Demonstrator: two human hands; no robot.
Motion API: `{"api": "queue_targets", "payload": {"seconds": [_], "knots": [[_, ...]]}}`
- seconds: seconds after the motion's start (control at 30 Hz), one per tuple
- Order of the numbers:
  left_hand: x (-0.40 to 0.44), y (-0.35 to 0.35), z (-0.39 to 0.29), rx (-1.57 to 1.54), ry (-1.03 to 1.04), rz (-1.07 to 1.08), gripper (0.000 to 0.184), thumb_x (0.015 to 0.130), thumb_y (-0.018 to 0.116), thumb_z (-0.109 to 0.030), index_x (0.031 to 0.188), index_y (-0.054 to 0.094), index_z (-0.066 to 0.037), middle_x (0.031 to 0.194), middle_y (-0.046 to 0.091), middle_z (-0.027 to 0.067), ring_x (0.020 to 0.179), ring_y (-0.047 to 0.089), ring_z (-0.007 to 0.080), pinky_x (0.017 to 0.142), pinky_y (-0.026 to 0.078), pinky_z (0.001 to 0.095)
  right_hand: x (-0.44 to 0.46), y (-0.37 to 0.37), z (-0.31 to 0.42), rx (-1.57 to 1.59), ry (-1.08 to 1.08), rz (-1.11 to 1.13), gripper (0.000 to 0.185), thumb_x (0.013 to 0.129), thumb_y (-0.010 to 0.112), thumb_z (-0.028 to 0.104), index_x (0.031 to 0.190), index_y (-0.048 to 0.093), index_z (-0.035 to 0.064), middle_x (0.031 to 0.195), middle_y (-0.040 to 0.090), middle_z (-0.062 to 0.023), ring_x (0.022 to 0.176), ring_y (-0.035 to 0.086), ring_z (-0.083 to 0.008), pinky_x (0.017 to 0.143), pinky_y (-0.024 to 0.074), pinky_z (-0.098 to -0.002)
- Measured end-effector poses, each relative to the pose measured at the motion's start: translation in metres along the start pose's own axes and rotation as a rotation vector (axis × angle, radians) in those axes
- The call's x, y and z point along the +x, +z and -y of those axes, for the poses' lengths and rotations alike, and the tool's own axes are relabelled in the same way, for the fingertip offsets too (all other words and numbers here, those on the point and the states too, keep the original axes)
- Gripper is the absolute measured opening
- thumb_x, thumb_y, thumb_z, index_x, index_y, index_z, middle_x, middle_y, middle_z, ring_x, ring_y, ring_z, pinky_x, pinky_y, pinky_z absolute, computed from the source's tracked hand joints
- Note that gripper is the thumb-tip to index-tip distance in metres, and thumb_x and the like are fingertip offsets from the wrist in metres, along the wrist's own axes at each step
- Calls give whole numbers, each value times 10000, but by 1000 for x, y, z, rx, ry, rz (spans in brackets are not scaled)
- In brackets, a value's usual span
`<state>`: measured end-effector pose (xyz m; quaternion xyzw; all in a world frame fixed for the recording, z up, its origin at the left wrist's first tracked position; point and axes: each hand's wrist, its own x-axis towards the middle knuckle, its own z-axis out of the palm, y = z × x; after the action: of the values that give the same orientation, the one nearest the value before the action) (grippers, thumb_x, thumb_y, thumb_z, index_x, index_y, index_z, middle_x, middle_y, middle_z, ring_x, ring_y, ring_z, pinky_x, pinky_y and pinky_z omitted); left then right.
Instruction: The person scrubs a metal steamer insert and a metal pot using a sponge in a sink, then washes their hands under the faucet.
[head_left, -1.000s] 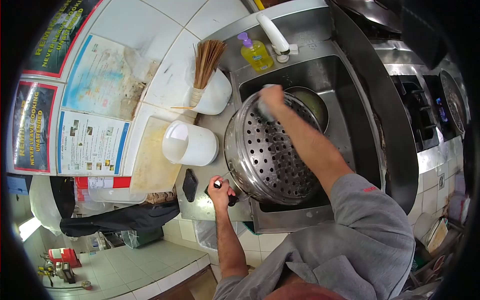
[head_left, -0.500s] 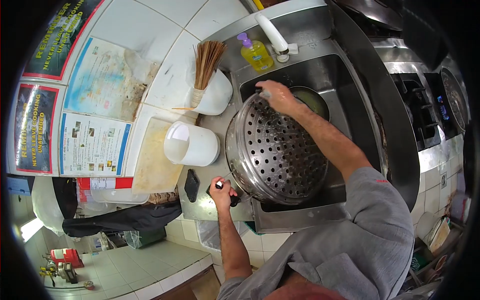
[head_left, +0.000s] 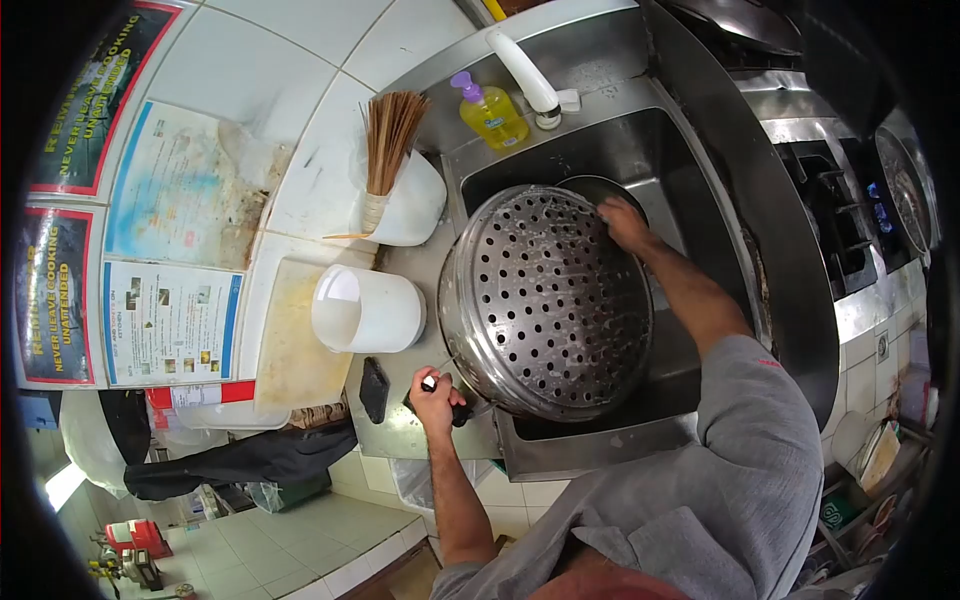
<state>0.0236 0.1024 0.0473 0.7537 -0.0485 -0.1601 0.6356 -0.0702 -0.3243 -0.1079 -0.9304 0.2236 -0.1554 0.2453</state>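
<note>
A large round steel pot with a perforated face (head_left: 560, 300) leans over the sink (head_left: 690, 190), its holes turned up toward me. My left hand (head_left: 436, 400) is wrapped round the black side handle at the pot's lower left. At the upper right rim of the perforated face is my right hand (head_left: 625, 222), fingers curled down against the metal; whatever lies under them is hidden. Part of a round pan shows in the basin behind the pot.
A white faucet (head_left: 525, 75) and a yellow soap bottle (head_left: 492, 115) stand behind the basin. Left of the pot are a white container (head_left: 370, 308), a stick brush (head_left: 390, 145) in another white container, and a black pad (head_left: 374, 390). A stove (head_left: 835, 215) is at right.
My right hand has moved from the pot's upper left rim across to its upper right rim. The perforated face has tilted more toward me, while my left hand keeps its hold on the handle.
</note>
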Motion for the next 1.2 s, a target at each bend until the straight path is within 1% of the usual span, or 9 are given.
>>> {"api": "queue_targets", "payload": {"seconds": [0.23,0.4,0.47,0.57,0.63,0.77,0.83,0.9,1.2], "knots": [[-2,4,1,28,17,4,168,774,539,57,908,457,-2,631,452,48,402,411,112,359,420,289,80,-49,145,217,-788,-385,198,589,560,-16,768,532,63,805,514,-99,803,499,-290,719,426,-372],[-1,3,2,50,22,6,166,782,537,45,912,456,-17,643,459,44,404,404,104,361,422,286,38,27,10,139,-240,-488,342,657,606,27,996,572,50,952,564,-146,960,513,-334,864,415,-406],[0,5,3,23,29,-3,185,767,537,59,925,450,14,631,458,61,399,410,118,358,418,291,-30,30,-27,277,243,-69,345,699,598,35,1043,567,35,1102,552,-170,1048,507,-321,901,408,-419],[0,5,3,-10,-4,-7,187,767,535,60,928,452,9,633,458,60,402,408,117,356,412,287,-89,13,-35,22,332,143,251,724,590,32,975,591,27,1051,586,-167,983,560,-281,854,441,-385],[2,4,12,-10,-17,-3,187,767,531,60,926,452,2,659,458,54,405,407,117,355,410,293,-94,0,-39,632,516,204,176,741,610,55,914,605,22,920,624,-124,859,594,-212,778,465,-331],[3,8,16,-56,-23,11,186,762,525,60,917,448,-7,698,453,45,407,387,114,365,400,299,-26,-73,46,1148,422,-91,223,736,673,105,935,598,36,854,630,-46,801,575,-129,736,458,-284],[3,9,15,-104,-35,28,181,765,522,56,917,445,-5,686,453,51,408,388,112,367,398,295,-14,-64,106,1041,355,-125,265,725,659,58,980,588,47,875,623,-72,851,583,-191,787,453,-318],[2,9,16,-87,-19,22,171,774,519,42,912,440,-21,643,450,49,407,387,115,368,394,296,-16,-15,134,370,-67,-586,342,692,627,-3,1025,575,49,965,594,-110,960,550,-273,864,422,-374],[14,6,18,-122,-56,67,182,769,532,46,904,435,-28,633,456,48,405,396,114,364,401,292,23,-9,152,374,-15,-492,320,654,476,-88,909,608,53,945,612,-166,902,574,-353,834,450,-398]]}}
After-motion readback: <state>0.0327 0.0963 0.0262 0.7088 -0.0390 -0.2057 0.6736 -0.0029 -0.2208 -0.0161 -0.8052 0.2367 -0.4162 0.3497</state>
